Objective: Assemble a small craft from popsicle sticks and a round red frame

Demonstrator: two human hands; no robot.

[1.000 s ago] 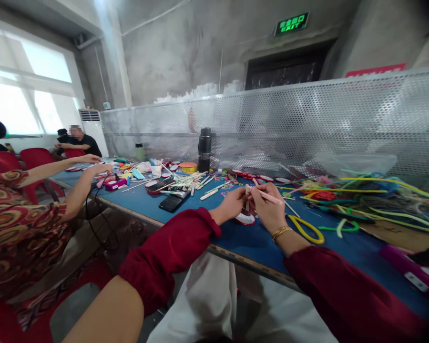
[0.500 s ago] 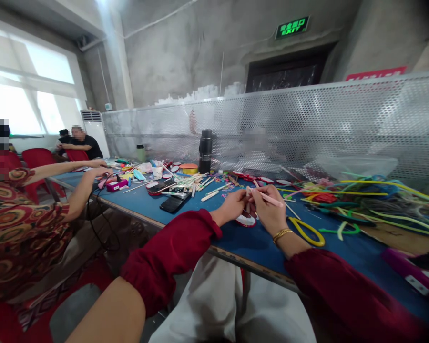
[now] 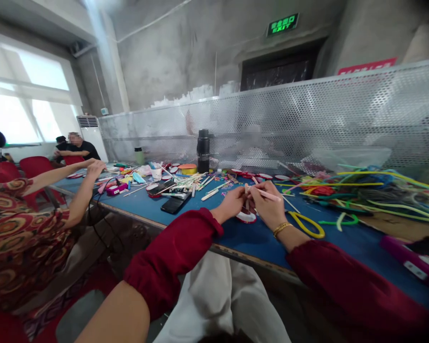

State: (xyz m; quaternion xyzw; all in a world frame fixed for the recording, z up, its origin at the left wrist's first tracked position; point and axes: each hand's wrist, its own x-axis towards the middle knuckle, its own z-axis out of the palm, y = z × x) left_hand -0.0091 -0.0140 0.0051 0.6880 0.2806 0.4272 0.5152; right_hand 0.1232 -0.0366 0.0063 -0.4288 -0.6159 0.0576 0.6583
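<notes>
A pale pink stick [image 3: 270, 195] was held above the blue counter [image 3: 253, 243] in the nearly closed right hand [image 3: 270, 209]. The left hand [image 3: 233, 202] was curled close beside it; whether anything was gripped there could not be told. A red-rimmed white disc [image 3: 246, 217] was partly hidden beneath the hands.

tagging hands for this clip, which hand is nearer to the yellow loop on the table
Right. The right hand is just left of the yellow loop; the left hand is farther left, with the right hand between.
</notes>
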